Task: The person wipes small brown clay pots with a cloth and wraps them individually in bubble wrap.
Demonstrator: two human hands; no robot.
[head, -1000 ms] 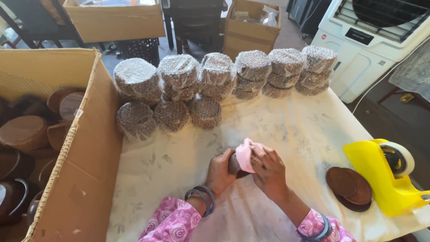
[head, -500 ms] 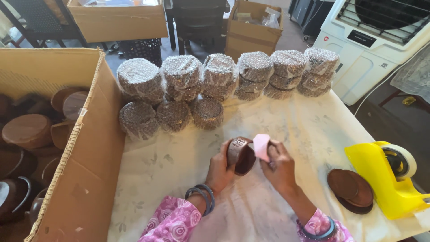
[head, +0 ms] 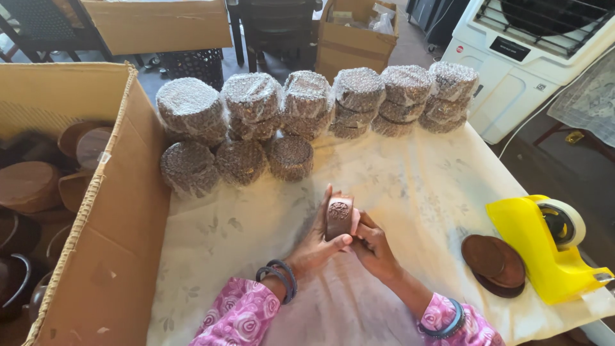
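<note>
I hold a small round dark-brown wooden box with a carved top [head: 338, 216] upright on its edge, just above the desk [head: 410, 186], which is covered in a pale cloth with a faint leaf print; its carved face is turned towards me and its flat axis runs away from me, so the rim lies between my two hands. My left hand [head: 317, 240] is curled around the box from the left and below, fingers up its far side and thumb across the lower rim, closed firmly on it; my right hand [head: 371, 247] sits just to the right and slightly lower, fingers bent in against the box's right edge, touching it; whether it grips anything else I cannot tell. The left hand carries the weight and is the nearer one.

Beyond the box, well apart, stands a row of round bundles wrapped in bubble film [head: 307, 102], stacked two or three high, with three single wrapped ones [head: 240, 161] in front; the film looks crinkled and glossy over dark discs. To my left a big open brown cardboard carton [head: 122, 211] holds more smooth brown wooden boxes [head: 29, 186], unwrapped. To my right lie flat dark wooden lids [head: 493, 263], one upon the other, touching a yellow plastic tape dispenser with a roll of tape [head: 544, 247].
</note>
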